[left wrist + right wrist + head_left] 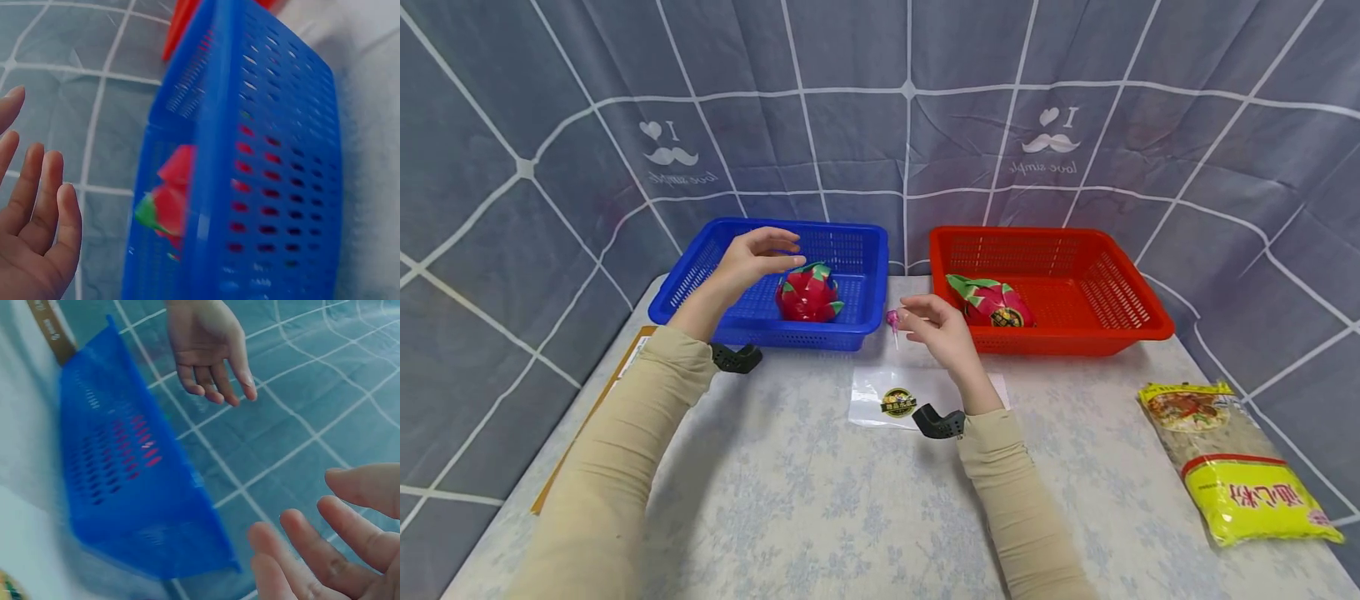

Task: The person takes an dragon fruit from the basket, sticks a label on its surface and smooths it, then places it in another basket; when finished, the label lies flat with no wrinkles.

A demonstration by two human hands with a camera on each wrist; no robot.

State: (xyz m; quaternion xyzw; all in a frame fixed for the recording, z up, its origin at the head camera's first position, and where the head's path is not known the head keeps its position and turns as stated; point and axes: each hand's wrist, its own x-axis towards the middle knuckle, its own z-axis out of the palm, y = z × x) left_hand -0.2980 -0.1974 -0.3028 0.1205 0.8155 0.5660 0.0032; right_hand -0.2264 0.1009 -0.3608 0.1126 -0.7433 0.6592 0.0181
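Left hand (751,260): fingers loosely spread, empty, above blue basket (820,337).
Right hand (938,329): fingers parted, empty, near pink lollipop (892,317).
Dragon fruit (808,298): inside blue basket; probably firm, slick; best cupped round body.

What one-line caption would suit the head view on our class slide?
Left hand over a blue basket, right hand near a red basket, one dragon fruit in each.

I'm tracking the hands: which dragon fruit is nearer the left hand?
The dragon fruit in the blue basket, by the left hand; the other dragon fruit lies farther, in the red basket.
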